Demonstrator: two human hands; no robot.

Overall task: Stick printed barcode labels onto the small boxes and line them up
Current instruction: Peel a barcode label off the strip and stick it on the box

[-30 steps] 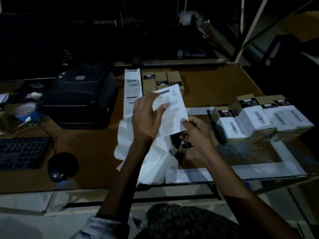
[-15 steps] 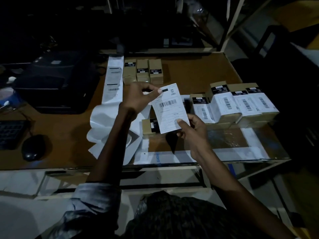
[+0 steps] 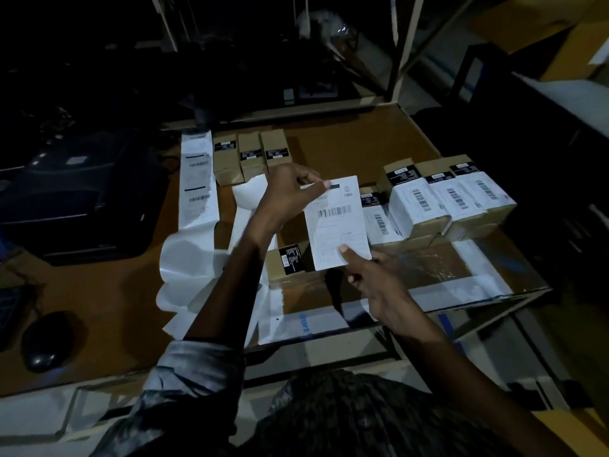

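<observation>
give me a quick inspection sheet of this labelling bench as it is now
surface: brown table, taped patches near front edge
job's things: barcode label held above unlabelled box; four labelled boxes lined up at right; three bare boxes at back
clutter: label strip, backing paper, printer, mouse
grippers: left hand pinches label's top edge; right hand pinches its bottom corner
cables: nothing seen
surroundings: dark; shelving frame behind
</observation>
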